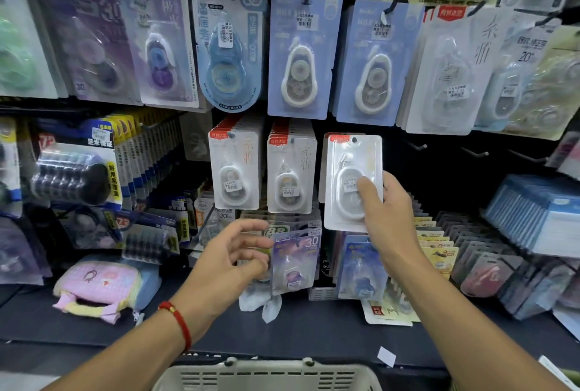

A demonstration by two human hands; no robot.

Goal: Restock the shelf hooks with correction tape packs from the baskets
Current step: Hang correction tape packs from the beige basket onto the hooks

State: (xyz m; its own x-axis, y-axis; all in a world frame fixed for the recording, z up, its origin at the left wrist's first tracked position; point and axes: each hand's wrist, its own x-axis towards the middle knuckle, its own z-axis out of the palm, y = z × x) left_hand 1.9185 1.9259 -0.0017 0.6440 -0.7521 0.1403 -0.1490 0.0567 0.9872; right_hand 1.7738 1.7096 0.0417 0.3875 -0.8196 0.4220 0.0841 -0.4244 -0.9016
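My right hand (pixel 387 214) grips a white correction tape pack (pixel 351 171) by its lower right side, thumb across the front, and holds it upright against the middle row of the shelf. Left of it, two stacks of the same white packs (pixel 235 167) (pixel 290 167) hang on hooks. My left hand (pixel 229 260) hovers lower, fingers loosely curled and holding nothing, just left of a purple pack (pixel 295 262) standing on the ledge. A beige plastic basket (pixel 266 375) sits at the bottom edge below my arms.
Bare hooks (pixel 417 145) (pixel 475 152) stick out to the right of the held pack. Blue and purple tape packs (pixel 301 54) hang in the row above. A pink pouch (pixel 97 288) lies on the ledge at left. Upright rows of packs (pixel 464 240) fill the ledge at right.
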